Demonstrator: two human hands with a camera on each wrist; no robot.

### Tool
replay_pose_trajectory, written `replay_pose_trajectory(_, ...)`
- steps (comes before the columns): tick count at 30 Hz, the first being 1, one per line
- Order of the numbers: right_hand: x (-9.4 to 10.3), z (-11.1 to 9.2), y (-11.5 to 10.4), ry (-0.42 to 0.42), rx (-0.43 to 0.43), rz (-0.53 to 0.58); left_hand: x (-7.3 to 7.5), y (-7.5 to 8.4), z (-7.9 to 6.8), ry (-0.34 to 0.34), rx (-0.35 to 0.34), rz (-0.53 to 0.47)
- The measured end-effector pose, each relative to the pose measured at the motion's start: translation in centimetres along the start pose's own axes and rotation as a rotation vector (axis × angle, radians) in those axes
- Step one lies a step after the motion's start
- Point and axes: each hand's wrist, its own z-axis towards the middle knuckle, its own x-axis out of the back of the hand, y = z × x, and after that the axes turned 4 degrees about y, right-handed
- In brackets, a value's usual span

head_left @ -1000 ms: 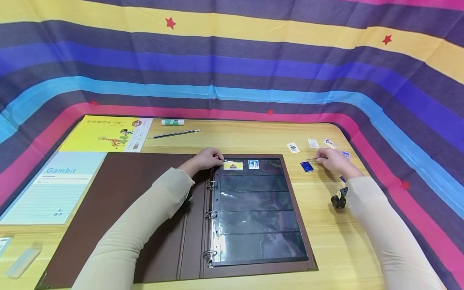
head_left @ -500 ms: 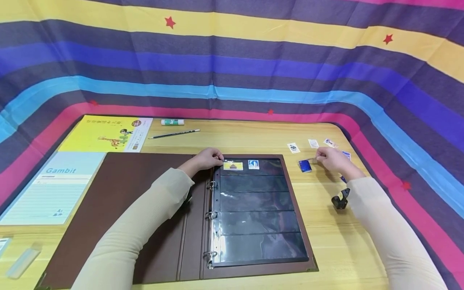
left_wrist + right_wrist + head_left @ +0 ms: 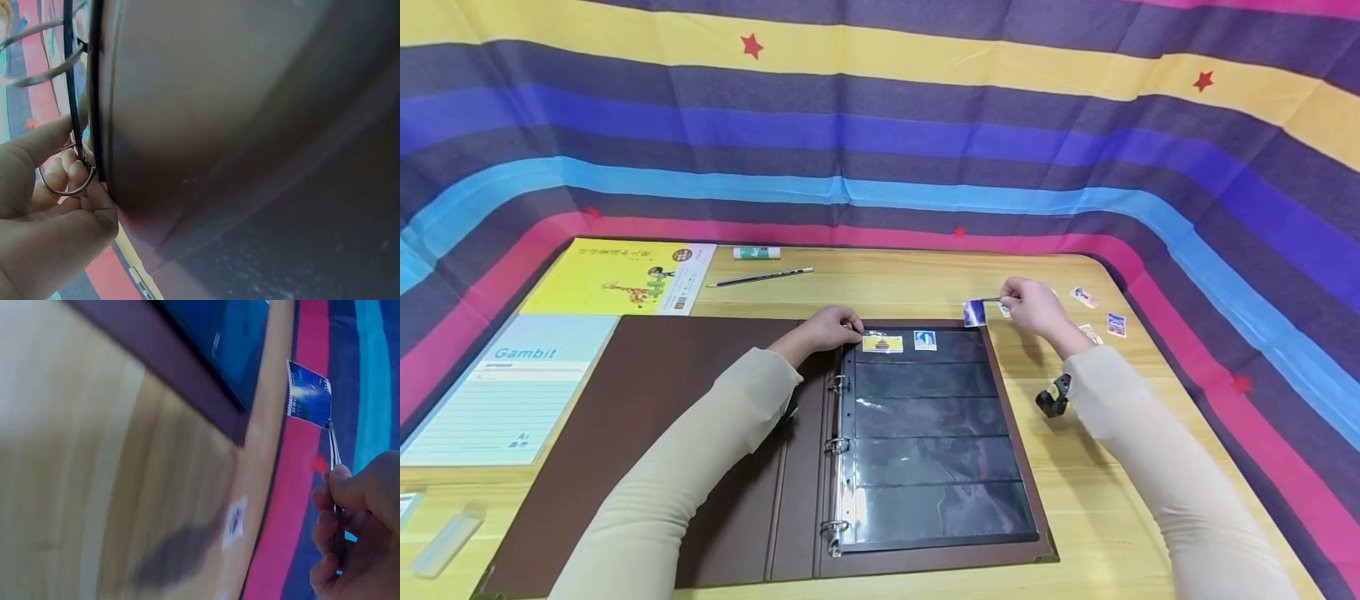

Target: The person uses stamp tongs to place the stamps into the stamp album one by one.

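Note:
My right hand [image 3: 1036, 310] pinches a pair of tweezers [image 3: 335, 450], whose tips grip a blue stamp [image 3: 309, 395] by one corner. In the head view that stamp hangs over the top right corner of the album page [image 3: 928, 417], which has black pocket strips. Two stamps sit in the top strip: a yellow stamp [image 3: 882, 343] at its left and a light blue stamp [image 3: 925, 340] beside it. My left hand [image 3: 829, 327] pinches the page's top left corner near the uppermost ring [image 3: 69, 187]; the left wrist view shows thumb and fingers at the page edge.
Several loose stamps [image 3: 1116, 324] lie on the table right of the brown binder [image 3: 730, 500]. Behind the binder are a pencil [image 3: 760, 277] and a glue stick [image 3: 757, 252]. A yellow book [image 3: 602, 283] and a Gambit notepad [image 3: 512, 400] lie at left.
My right hand has lifted the blue stamp off the table with the tweezers and carried it left to the page's top right corner. The left hand has stayed in place.

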Motion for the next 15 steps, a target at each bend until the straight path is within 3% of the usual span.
replay_pose_trajectory(8,-2.4,0.8,-1.6,0.013,0.002,-0.025,0.0,0.0,0.1,-0.006,-0.002,0.008)
replay_pose_trajectory(15,-3.3,0.5,-1.7,0.005,0.01,-0.025,0.0,-0.2,0.2,-0.001,0.003,0.012)
